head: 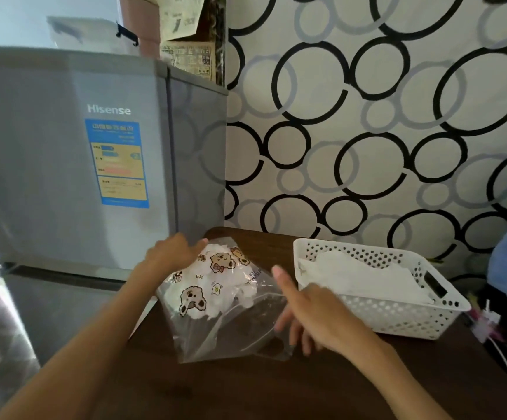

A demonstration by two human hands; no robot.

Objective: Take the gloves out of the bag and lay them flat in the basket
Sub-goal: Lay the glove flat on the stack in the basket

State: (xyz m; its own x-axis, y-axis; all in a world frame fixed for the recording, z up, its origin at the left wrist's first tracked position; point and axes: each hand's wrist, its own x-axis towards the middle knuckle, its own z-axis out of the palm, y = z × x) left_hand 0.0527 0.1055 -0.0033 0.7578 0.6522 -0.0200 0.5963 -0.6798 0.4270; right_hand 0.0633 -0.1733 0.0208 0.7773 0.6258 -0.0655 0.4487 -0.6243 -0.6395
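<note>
Now we see the bag (224,301), clear plastic with cartoon bears printed on it, lying near the table's (246,389) left edge, with white gloves (215,277) bunched inside its far half. Our left hand (170,253) rests on the bag's far left corner; whether its fingers pinch the plastic we cannot tell. Our right hand (312,310) hovers over the bag's right side, thumb raised, the other fingers loosely curled down toward the plastic, and we cannot tell if they grip it. Just right of the bag, toward the table's far right corner, stands the white perforated basket (397,319), with white material (361,277) lying flat in it. A grey fridge (79,162) stands left of the table.
</note>
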